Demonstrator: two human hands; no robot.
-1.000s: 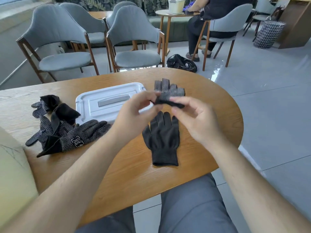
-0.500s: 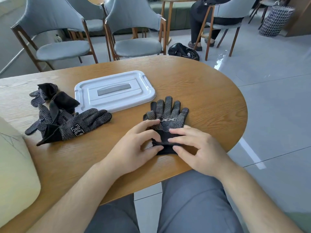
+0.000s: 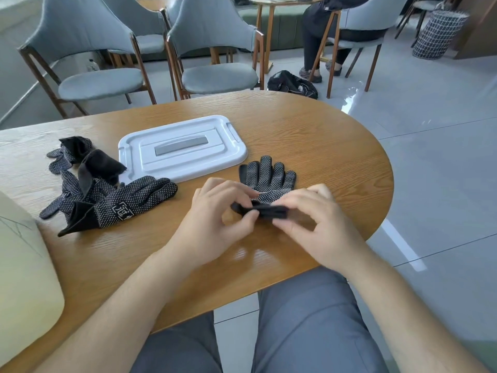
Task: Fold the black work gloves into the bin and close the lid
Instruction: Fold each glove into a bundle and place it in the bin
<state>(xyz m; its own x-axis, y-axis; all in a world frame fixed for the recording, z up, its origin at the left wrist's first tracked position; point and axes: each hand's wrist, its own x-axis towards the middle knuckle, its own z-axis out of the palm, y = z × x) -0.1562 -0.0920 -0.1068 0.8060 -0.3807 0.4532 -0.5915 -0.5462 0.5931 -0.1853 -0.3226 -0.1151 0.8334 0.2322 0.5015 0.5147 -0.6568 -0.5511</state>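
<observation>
A pair of black dotted work gloves (image 3: 267,176) lies stacked on the wooden table, fingers pointing away from me. My left hand (image 3: 215,219) and my right hand (image 3: 314,224) both pinch the cuff end (image 3: 265,210), lifted and curled over toward the fingers. The white bin lid (image 3: 183,149) lies flat on the table behind my hands. More black dotted gloves (image 3: 107,197) sit in a loose heap to the left. A pale rounded object (image 3: 24,278) at the left edge may be the bin; I cannot tell.
The oval wooden table (image 3: 336,146) ends close to the right of my right hand and just in front of my lap. Grey chairs (image 3: 215,63) stand beyond the far edge. A person sits at another table at the back right, with a black bag (image 3: 291,83) on the floor.
One glove was held up over another lying on the table. I laid it on top, pressed the pair flat, and now both hands lift the cuff end and turn it over.
</observation>
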